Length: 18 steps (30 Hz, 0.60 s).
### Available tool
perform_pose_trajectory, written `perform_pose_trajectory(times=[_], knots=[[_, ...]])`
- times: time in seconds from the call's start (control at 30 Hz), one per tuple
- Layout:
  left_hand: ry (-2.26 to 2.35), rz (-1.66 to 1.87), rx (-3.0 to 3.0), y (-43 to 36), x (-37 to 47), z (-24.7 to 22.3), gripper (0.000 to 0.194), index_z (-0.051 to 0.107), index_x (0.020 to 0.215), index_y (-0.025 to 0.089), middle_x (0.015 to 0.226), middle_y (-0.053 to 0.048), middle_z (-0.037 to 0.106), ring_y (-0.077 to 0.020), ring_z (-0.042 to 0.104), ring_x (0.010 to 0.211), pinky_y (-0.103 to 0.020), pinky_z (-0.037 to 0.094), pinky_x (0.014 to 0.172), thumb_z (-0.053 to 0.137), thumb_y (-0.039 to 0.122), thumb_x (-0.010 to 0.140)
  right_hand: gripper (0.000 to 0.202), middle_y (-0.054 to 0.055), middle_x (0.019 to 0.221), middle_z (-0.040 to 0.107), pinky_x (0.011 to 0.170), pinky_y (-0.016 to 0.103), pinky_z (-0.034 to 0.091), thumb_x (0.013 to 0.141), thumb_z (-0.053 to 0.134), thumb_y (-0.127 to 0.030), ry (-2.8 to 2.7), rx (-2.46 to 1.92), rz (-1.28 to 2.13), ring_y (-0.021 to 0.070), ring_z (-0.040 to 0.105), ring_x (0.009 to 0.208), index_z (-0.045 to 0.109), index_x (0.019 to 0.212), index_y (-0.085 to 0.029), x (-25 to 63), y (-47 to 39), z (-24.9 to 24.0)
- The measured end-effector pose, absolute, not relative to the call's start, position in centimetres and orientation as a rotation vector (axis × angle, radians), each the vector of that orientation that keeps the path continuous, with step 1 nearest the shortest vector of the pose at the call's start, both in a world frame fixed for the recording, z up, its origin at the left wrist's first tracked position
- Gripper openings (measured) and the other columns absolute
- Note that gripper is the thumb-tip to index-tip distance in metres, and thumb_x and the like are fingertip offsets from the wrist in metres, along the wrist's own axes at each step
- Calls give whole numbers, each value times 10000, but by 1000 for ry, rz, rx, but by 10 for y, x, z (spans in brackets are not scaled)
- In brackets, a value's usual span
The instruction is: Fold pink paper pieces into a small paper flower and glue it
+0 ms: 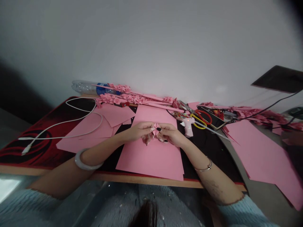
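Note:
Between my fingertips is a small folded pink paper flower (155, 130). My left hand (141, 131) pinches it from the left, thumb on top. My right hand (169, 133) grips its other side, with a dark-nailed thumb pressed against it. Fingers cover part of the folds. Both hands are just above a large pink paper sheet (149, 160) that lies in front of me on the dark mat. A pink glue gun (188, 126) with a small red light rests to the right of my right hand.
Pink paper flowers on stems (139, 99) lie along the wall beside a plastic bottle (85, 87). Yellow-handled scissors (200, 123) and red-handled scissors (205, 116) are at the right. A white cable (71, 137) crosses pink sheets (87, 127) at left. More pink sheets (258, 151) lie far right.

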<state>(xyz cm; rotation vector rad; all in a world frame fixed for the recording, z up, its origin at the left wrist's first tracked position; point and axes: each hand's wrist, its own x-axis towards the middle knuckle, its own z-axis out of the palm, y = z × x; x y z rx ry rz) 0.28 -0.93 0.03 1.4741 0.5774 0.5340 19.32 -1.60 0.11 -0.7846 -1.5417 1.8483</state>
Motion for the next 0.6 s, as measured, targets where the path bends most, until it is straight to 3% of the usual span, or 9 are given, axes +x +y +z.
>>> perform_pose_trajectory(times=[0.13,0.27,0.43,0.6], knots=[[598,547,1471,-9,4,-1,226,475,839,146,661,3,537,-86,547,495,-213,437,484,414,362,858,155,-32,528,473,394,202,245,777,499,-291,-1561,-824,1778,72,383,413,504,747,-139,189,-18,2],[647,612,1486,-10,6,-3,226,472,824,147,645,5,543,-85,546,498,-216,440,496,394,354,868,201,-43,520,430,441,209,264,838,404,-275,-1703,-978,1449,74,349,448,461,686,-158,182,-25,3],[676,687,1508,-11,10,-4,212,449,782,147,601,15,540,-85,540,473,-215,431,489,409,340,860,283,-45,567,408,500,205,279,874,396,-370,-1884,-1069,1128,74,346,520,426,679,-167,177,-30,5],[671,697,1534,-12,10,-5,203,455,785,144,597,15,545,-82,539,473,-208,418,488,406,326,860,316,-59,561,362,463,197,239,865,397,-441,-1855,-1021,1256,63,298,483,430,714,-166,179,-27,5]])
